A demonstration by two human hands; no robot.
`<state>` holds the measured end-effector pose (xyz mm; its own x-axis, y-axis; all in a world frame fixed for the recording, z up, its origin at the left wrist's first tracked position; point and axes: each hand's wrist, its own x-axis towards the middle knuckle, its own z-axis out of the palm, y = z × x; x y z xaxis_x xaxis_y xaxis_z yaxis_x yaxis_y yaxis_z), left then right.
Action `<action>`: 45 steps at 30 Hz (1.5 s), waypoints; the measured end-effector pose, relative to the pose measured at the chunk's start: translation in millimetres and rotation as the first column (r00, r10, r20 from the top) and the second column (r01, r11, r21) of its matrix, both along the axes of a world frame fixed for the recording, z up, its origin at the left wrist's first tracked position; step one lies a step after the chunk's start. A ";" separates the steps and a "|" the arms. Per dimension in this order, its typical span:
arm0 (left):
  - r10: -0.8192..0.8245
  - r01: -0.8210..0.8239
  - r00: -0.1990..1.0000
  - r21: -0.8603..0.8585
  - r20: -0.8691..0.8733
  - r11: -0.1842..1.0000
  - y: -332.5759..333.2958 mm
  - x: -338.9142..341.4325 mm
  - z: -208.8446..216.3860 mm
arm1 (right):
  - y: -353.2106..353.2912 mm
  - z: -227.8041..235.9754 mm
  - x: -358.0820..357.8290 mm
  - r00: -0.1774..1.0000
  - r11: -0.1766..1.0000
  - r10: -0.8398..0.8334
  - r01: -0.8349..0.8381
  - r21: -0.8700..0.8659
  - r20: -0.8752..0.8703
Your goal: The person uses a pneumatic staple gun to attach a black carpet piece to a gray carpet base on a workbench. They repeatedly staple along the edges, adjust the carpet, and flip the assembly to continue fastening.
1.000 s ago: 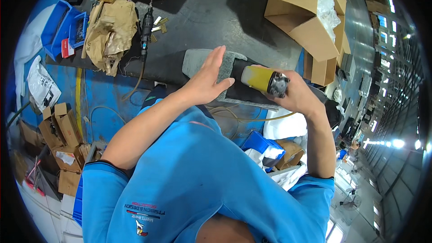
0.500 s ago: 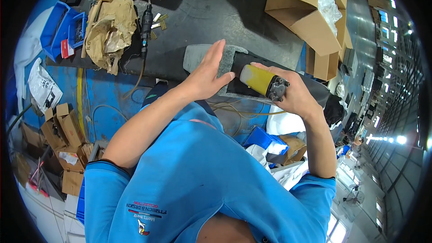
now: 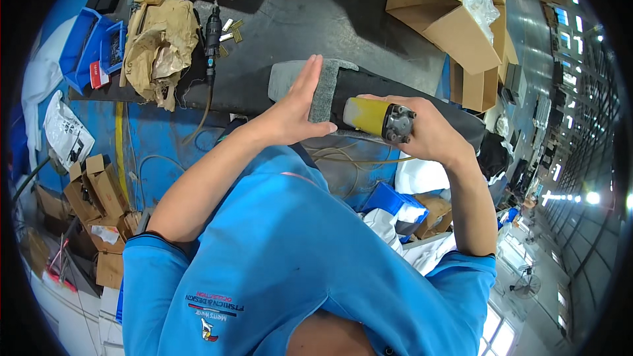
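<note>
My left hand [image 3: 293,109] has its fingers stretched out and its thumb apart, at a grey fuzzy strip [image 3: 324,95]. The strip crosses a long dark piece [image 3: 389,86] lying along the table's near edge. Left of my fingers shows a light grey panel [image 3: 282,78]. In my right hand [image 3: 432,128] is a yellow tool with a black bolted cap [image 3: 366,116], which looks like an air nailer. It sits over the dark piece, just right of my left thumb; its underside is hidden, so I cannot tell whether it touches.
An air screwdriver [image 3: 212,36] lies far left on the dark table [image 3: 297,10], beside crumpled brown paper [image 3: 161,46] and small metal pieces. Blue bins [image 3: 82,46] stand at its left edge. An open carton [image 3: 448,16] with plastic wrap is at the right. A hose [image 3: 356,158] hangs below.
The yellow tool has shifted slightly left and turned more level. My left hand has moved a little left, its thumb lower. The grey strip now looks narrower and straighter.
</note>
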<state>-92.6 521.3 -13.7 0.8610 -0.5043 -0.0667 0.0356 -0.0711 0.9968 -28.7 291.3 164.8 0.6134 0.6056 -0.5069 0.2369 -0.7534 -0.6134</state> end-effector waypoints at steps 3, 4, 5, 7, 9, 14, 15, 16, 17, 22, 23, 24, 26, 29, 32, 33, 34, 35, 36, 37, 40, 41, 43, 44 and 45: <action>-0.001 0.000 1.000 -0.043 -0.028 0.999 2.5 -0.9 -3.1 | 2.7 0.6 -1.5 1.000 1.000 0.003 -0.002 -0.024 0.031; 0.003 -0.005 0.999 -0.065 -0.037 0.998 3.3 -1.6 -4.1 | 3.7 1.6 -2.6 0.999 1.000 0.004 -0.003 -0.025 0.038; 0.009 -0.014 0.998 -0.071 -0.068 0.997 4.3 -0.1 -5.3 | 4.2 2.8 -3.9 0.999 1.000 0.004 -0.003 -0.026 0.045; 0.024 -0.035 0.991 -0.081 -0.128 0.996 6.7 5.4 -7.2 | -1.4 5.0 -8.9 0.999 1.000 0.007 -0.008 0.017 0.036; 0.065 -0.067 0.996 -0.042 -0.063 0.997 0.8 4.9 -7.5 | -3.9 4.7 -14.5 0.999 0.999 0.023 -0.024 0.025 0.036; 0.094 -0.095 0.995 -0.009 -0.033 0.995 -2.8 1.9 -6.2 | -5.6 3.6 -32.3 0.995 0.999 0.040 -0.038 -0.017 0.095; 0.093 -0.094 0.995 -0.003 -0.031 0.996 -3.0 1.9 -5.9 | -4.4 5.2 -34.2 0.995 0.999 0.032 -0.031 -0.015 0.096; 0.096 -0.096 0.995 0.004 -0.027 0.995 -2.3 2.3 -6.2 | -3.1 5.5 -35.3 0.996 1.000 0.025 -0.023 -0.019 0.091; 0.097 -0.097 0.995 0.002 -0.020 0.995 -2.2 2.5 -6.5 | -1.9 5.9 -36.5 0.996 1.000 0.017 -0.015 -0.022 0.086; 0.099 -0.099 0.995 0.008 -0.003 0.995 -2.4 2.2 -6.4 | 0.6 5.6 -40.0 0.995 0.999 0.008 -0.003 -0.048 0.096; 0.098 -0.098 0.995 0.009 -0.003 0.995 -1.9 2.1 -5.6 | 2.2 6.7 -40.1 0.995 0.998 0.008 -0.003 -0.055 0.095; 0.097 -0.097 0.995 0.010 -0.003 0.995 -1.1 1.9 -4.6 | 3.8 7.7 -40.6 0.996 0.998 0.008 -0.002 -0.062 0.093; 0.098 -0.098 0.995 0.010 -0.001 0.995 -1.4 3.6 -4.7 | 5.7 9.7 -39.5 0.996 0.995 0.024 -0.016 -0.102 0.086; 0.100 -0.100 0.995 0.013 0.002 0.995 -2.6 1.4 -6.9 | 10.2 10.3 -39.1 0.996 0.992 0.024 -0.014 -0.126 0.083; 0.103 -0.103 0.995 0.013 0.016 0.995 -3.9 1.5 -9.4 | 14.3 10.3 -47.0 0.994 0.987 0.003 0.014 -0.159 0.109; 0.106 -0.106 0.994 0.013 0.010 0.994 -3.2 0.6 -10.3 | 14.1 10.4 -50.8 0.993 0.984 -0.006 0.027 -0.174 0.121; 0.110 -0.110 0.994 0.013 0.007 0.994 -1.9 0.7 -10.1 | 12.8 10.1 -52.4 0.985 0.993 -0.059 0.075 -0.091 0.162; 0.137 -0.139 0.990 0.045 0.041 0.989 -0.5 0.1 -9.7 | 11.1 9.8 -53.4 0.974 0.993 -0.114 0.118 -0.005 0.198; 0.164 -0.169 0.984 0.076 0.076 0.983 1.1 -1.6 -8.8 | 8.9 9.7 -55.1 0.958 0.984 -0.171 0.156 0.082 0.229; 0.195 -0.207 0.975 0.108 0.111 0.972 2.9 -1.9 -7.8 | 2.9 10.1 -59.6 0.925 0.947 -0.320 0.317 0.047 0.203; 0.098 -0.237 0.934 0.391 0.344 0.889 20.9 -6.9 28.0 | -19.1 25.2 -80.9 0.622 0.617 -0.783 0.778 -0.118 0.010; -0.033 -0.152 0.931 0.470 0.362 0.870 20.4 -8.4 40.2 | -25.9 29.3 -83.6 0.597 0.599 -0.800 0.798 -0.066 -0.052; -0.292 0.003 0.885 0.623 0.362 0.782 7.7 -11.1 62.0 | -41.0 19.0 -92.5 0.584 0.584 -0.794 0.810 0.055 -0.168; -0.408 0.028 0.858 0.766 0.311 0.642 -2.9 -9.5 64.2 | -44.1 7.6 -101.6 0.517 0.490 -0.825 0.856 0.166 -0.229; -0.430 0.014 0.845 0.790 0.319 0.613 -10.5 -6.4 67.0 | -44.7 -4.2 -110.4 0.453 0.381 -0.841 0.884 0.270 -0.295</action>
<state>-99.0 510.8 53.2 0.7559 -0.6352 -0.1587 -0.5044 -0.7195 0.4775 -139.1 246.6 160.6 0.8713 -0.0908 -0.4823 -0.4887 -0.2512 -0.8355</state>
